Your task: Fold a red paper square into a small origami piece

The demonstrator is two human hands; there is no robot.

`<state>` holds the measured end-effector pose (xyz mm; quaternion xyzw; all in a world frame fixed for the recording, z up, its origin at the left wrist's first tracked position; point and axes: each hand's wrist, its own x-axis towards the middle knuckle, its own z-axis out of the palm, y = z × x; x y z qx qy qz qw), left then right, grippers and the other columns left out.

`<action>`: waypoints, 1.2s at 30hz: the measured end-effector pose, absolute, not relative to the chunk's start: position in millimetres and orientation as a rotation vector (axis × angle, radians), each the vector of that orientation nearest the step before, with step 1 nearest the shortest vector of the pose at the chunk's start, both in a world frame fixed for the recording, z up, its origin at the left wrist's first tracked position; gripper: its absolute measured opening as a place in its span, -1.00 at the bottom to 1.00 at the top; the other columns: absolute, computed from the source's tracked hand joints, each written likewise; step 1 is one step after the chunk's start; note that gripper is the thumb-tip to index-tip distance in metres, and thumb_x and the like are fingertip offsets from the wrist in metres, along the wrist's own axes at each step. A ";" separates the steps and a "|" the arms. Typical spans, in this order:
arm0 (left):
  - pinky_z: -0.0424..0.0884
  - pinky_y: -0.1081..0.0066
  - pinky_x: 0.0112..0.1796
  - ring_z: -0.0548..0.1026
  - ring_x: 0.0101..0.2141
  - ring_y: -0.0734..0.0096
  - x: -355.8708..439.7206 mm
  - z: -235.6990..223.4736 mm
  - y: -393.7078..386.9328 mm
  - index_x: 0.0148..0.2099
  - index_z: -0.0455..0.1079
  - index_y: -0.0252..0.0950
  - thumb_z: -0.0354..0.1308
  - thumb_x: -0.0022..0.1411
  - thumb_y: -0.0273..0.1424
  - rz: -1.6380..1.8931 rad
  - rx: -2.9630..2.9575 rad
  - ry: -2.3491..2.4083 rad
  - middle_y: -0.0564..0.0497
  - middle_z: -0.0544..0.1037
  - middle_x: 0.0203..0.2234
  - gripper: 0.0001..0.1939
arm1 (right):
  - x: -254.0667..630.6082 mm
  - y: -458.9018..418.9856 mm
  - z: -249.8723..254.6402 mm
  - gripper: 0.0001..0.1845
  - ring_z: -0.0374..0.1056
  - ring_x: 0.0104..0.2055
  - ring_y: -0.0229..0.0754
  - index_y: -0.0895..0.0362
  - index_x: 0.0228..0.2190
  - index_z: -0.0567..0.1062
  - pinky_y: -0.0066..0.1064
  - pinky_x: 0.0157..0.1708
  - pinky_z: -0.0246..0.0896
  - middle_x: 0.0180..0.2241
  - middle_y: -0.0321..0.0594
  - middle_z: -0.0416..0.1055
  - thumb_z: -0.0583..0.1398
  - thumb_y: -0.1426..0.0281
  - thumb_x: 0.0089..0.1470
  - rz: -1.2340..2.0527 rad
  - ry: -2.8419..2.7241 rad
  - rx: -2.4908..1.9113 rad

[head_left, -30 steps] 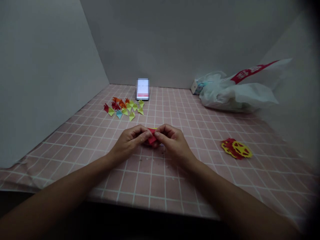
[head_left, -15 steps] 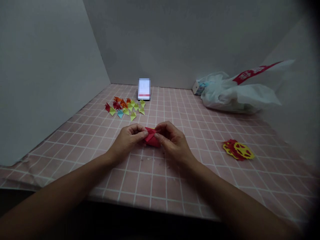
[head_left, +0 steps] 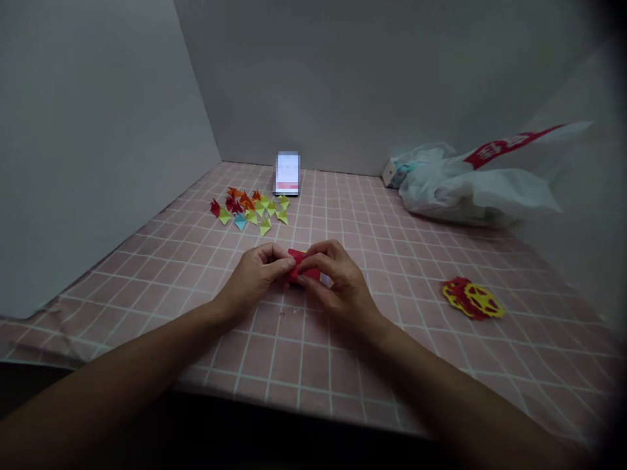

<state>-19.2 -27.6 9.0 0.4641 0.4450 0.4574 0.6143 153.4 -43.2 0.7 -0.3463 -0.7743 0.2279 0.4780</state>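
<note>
A folded piece of red paper [head_left: 309, 271] is held between my two hands over the middle of the table. My left hand [head_left: 259, 271] pinches its left side between thumb and fingers. On the right, my right hand [head_left: 336, 277] has thumb and index finger closed on the paper's upper face. Some yellow shows at the paper's far edge, and my fingers hide much of its shape. Beneath the right hand a small pale purple patch is partly visible; what it is I cannot tell.
Several small folded-paper figures [head_left: 247, 207] in red, orange, yellow and blue lie back left. A lit phone [head_left: 287, 173] stands behind them. A white plastic bag [head_left: 470, 192] and a small box [head_left: 390, 173] sit back right. Red and yellow paper cutouts [head_left: 473, 299] lie at right.
My right thumb and index finger have shifted across the red paper toward my left hand. The paper's visible folds have changed. The whole view has drifted slightly, with objects now further right.
</note>
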 end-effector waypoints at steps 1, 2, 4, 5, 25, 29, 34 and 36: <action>0.33 0.48 -0.42 0.40 -0.52 0.54 -19.1 9.0 -27.9 -0.44 0.40 -0.32 0.37 -0.02 -0.37 1.057 1.073 1.021 0.10 0.49 -0.53 -0.80 | 153.1 -43.4 0.7 -0.81 0.34 -0.12 -0.16 0.03 -0.33 0.49 -0.26 -0.11 0.30 -0.22 -0.24 0.34 0.24 0.59 0.14 0.565 -1.883 -0.840; 0.34 0.48 -0.42 0.40 -0.52 0.54 -19.1 8.9 -28.1 -0.44 0.40 -0.32 0.37 -0.02 -0.37 1.060 1.081 1.016 0.10 0.49 -0.53 -0.80 | 152.9 -43.5 0.8 -0.80 0.34 -0.13 -0.17 0.04 -0.34 0.49 -0.26 -0.12 0.29 -0.23 -0.24 0.35 0.24 0.60 0.14 0.575 -1.873 -0.837; 0.33 0.48 -0.42 0.40 -0.52 0.54 -19.7 8.1 -28.1 -0.43 0.40 -0.32 0.36 0.00 -0.37 1.072 1.104 1.008 0.10 0.49 -0.53 -0.80 | 152.8 -43.4 1.0 -0.81 0.34 -0.14 -0.17 0.04 -0.35 0.49 -0.27 -0.13 0.29 -0.25 -0.25 0.36 0.24 0.60 0.13 0.596 -1.850 -0.838; 0.33 0.49 -0.43 0.40 -0.52 0.55 -20.2 7.6 -27.9 -0.44 0.40 -0.32 0.36 0.00 -0.37 1.081 1.114 1.007 0.10 0.49 -0.53 -0.80 | 153.0 -43.2 1.1 -0.82 0.35 -0.15 -0.17 0.04 -0.34 0.49 -0.27 -0.14 0.29 -0.25 -0.25 0.36 0.25 0.59 0.13 0.605 -1.843 -0.843; 0.35 0.52 -0.45 0.43 -0.54 0.56 -19.9 5.3 -27.7 -0.42 0.40 -0.33 0.37 0.02 -0.36 1.046 1.035 1.007 0.08 0.52 -0.54 -0.79 | 153.4 -42.2 0.4 -0.73 0.35 -0.14 -0.16 0.05 -0.27 0.47 -0.25 -0.11 0.28 -0.23 -0.23 0.40 0.20 0.65 0.08 0.614 -1.887 -0.855; 0.34 0.54 -0.46 0.42 -0.53 0.57 -18.7 5.4 -29.3 -0.42 0.40 -0.34 0.39 0.03 -0.36 1.037 1.053 1.011 0.09 0.51 -0.54 -0.77 | 153.1 -42.6 0.6 -0.75 0.35 -0.14 -0.16 0.05 -0.28 0.49 -0.25 -0.12 0.29 -0.24 -0.22 0.38 0.21 0.64 0.09 0.613 -1.867 -0.857; 0.41 0.51 -0.41 0.49 -0.48 0.52 -17.2 2.9 -29.1 -0.40 0.40 -0.33 0.39 0.03 -0.35 1.028 1.006 0.965 0.06 0.55 -0.48 -0.77 | 154.1 -42.7 0.0 -0.79 0.35 -0.15 -0.18 0.03 -0.34 0.51 -0.25 -0.12 0.29 -0.24 -0.24 0.35 0.23 0.61 0.11 0.625 -1.807 -0.879; 0.42 0.50 -0.39 0.50 -0.46 0.50 -17.2 2.2 -29.2 -0.39 0.41 -0.33 0.39 0.04 -0.35 1.036 1.007 0.949 0.06 0.56 -0.47 -0.78 | 154.1 -42.6 -0.6 -0.81 0.35 -0.15 -0.17 0.03 -0.36 0.51 -0.24 -0.11 0.28 -0.25 -0.25 0.35 0.24 0.59 0.12 0.661 -1.785 -0.879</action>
